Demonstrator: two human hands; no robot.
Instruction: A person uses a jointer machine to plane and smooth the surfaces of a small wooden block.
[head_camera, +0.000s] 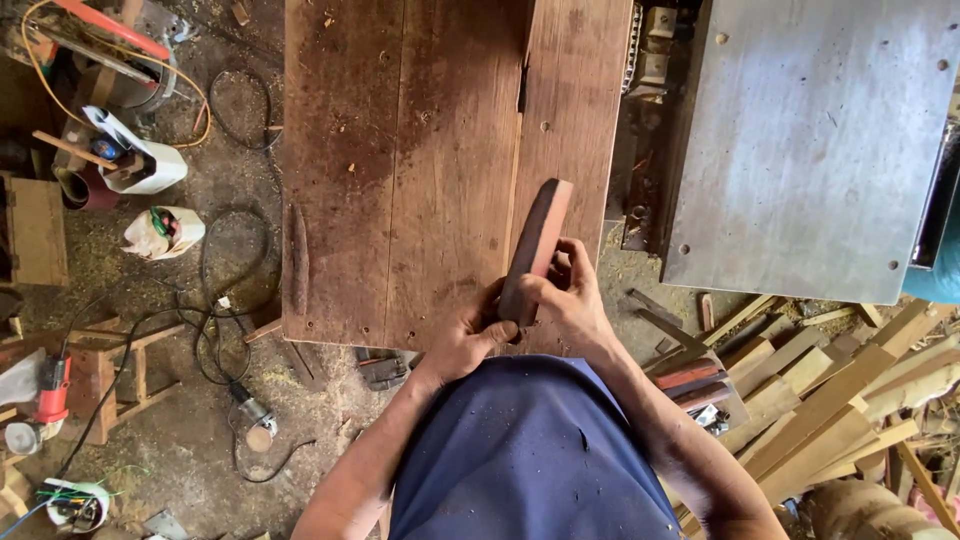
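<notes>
At the near edge of the wooden counter, both hands were closed on a reddish-brown wood block, held tilted up on edge, its lower end at the counter's near edge. Left hand wrapped the lower end from the side, thumb pressed on the face; right hand gripped from the other side, fingers curled over the edge. Both grips firmly shut on the block, no tool in either. Grey metal sheet sat just right of the counter, scrap timber pile below it, cables and an angle grinder on the sawdust floor to the left. Risk as I read it: block was pinched only at its lower end and near the counter's edge, so a slip could drop it onto the floor clutter. Splinters on bare fingers also likely.
</notes>
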